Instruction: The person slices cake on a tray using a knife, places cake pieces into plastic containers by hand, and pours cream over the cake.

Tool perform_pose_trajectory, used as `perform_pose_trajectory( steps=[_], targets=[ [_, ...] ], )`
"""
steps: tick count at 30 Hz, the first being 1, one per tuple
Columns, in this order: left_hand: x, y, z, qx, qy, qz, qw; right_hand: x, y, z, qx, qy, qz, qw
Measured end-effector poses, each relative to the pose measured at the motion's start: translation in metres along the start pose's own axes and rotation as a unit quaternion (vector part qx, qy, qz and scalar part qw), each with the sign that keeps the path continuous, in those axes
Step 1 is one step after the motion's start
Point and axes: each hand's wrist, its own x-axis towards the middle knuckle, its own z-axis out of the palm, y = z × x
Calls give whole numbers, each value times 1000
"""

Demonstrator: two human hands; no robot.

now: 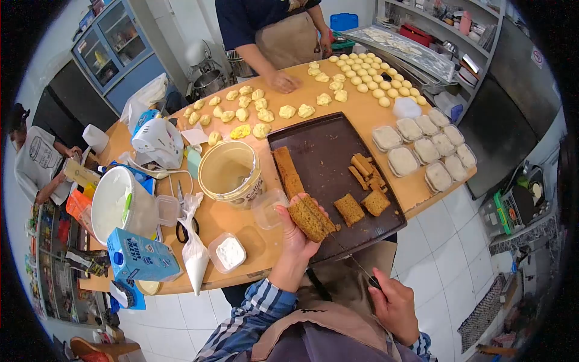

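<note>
My left hand [294,246] is closed around a thick piece of brown cake [312,218], lifted over the near left side of the dark baking tray [319,145]. In my right hand [396,306], held low beyond the tray's near edge, is a knife [360,267] by its dark handle. Its thin blade points up and left toward the held cake. On the tray lie a long cake strip [286,166], two cut cake blocks [348,209] and a heap of thin cake trimmings [364,170]. Crumbs are scattered over the tray.
Left of the tray stand a large tub [232,172], a filled piping bag [194,250], a small container of white cream [229,251], a milk carton [143,258] and a hand mixer [158,140]. Dough balls [377,78] and lidded containers [428,148] sit rightward. A co-worker [259,30] stands opposite.
</note>
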Motion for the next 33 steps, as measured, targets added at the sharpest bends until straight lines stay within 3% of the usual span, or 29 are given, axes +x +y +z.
perform_pose_trajectory(
  steps=[27, 33],
  targets=[
    [-2, -15, -4, 48, 10, -10, 999, 10, 2, 8, 9, 8, 10, 1000],
    [6, -12, -10, 18, 59, -12, 998, 9, 9, 8, 19, 11, 7, 1000]
  ],
)
